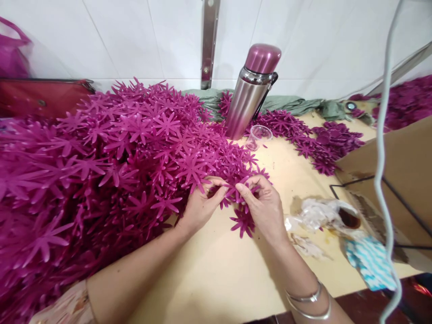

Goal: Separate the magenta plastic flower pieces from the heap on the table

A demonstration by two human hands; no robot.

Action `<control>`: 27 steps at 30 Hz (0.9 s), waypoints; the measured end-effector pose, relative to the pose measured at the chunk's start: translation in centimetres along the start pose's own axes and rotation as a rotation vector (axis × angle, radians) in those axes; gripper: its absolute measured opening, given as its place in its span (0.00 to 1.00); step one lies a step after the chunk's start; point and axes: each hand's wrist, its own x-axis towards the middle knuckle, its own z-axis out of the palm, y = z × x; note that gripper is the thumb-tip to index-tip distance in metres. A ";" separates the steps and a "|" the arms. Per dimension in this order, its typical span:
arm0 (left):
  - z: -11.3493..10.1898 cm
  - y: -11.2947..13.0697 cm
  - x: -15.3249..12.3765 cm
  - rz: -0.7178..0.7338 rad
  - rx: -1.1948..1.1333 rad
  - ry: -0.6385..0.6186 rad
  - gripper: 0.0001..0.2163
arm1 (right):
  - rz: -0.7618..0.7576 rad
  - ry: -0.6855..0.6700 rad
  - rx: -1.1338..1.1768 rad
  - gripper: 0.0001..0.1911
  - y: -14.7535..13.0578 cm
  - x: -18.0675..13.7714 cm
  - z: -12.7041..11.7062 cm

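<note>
Just right of a large heap of magenta artificial flower pieces, both hands meet over the table. My left hand is closed, thumb and forefinger pinching a narrow petal of one artificial flower. On the other side of that same piece, my right hand grips it between thumb and fingers. Part of the flower is hidden by the fingers. Below the hands, another star-shaped magenta flower hangs or lies close to the tabletop; I cannot tell whether it is joined to the held one.
A steel thermos with a pink lid stands behind the heap, beside a clear plastic cup. Darker flower pieces lie back right. Crumpled plastic, a blue-white cloth, a cardboard box and a hanging white cable are at right.
</note>
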 end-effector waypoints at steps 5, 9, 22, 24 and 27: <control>0.0 0.4 0.0 0.002 -0.049 -0.032 0.06 | -0.043 -0.008 -0.077 0.17 0.1 0.2 -0.2; 0.0 -0.2 0.0 -0.001 -0.041 -0.065 0.04 | 0.031 -0.025 0.005 0.18 0.2 0.1 0.0; 0.0 -1.0 -0.1 0.034 -0.038 0.077 0.06 | 0.088 -0.104 -0.010 0.20 0.1 0.9 -1.3; -0.1 -1.3 -0.1 0.052 -0.020 0.041 0.07 | 0.120 -0.127 -0.026 0.18 0.0 0.7 -1.1; -0.1 -1.5 0.0 0.051 -0.004 -0.001 0.10 | 0.081 -0.107 0.021 0.14 0.1 0.6 -0.9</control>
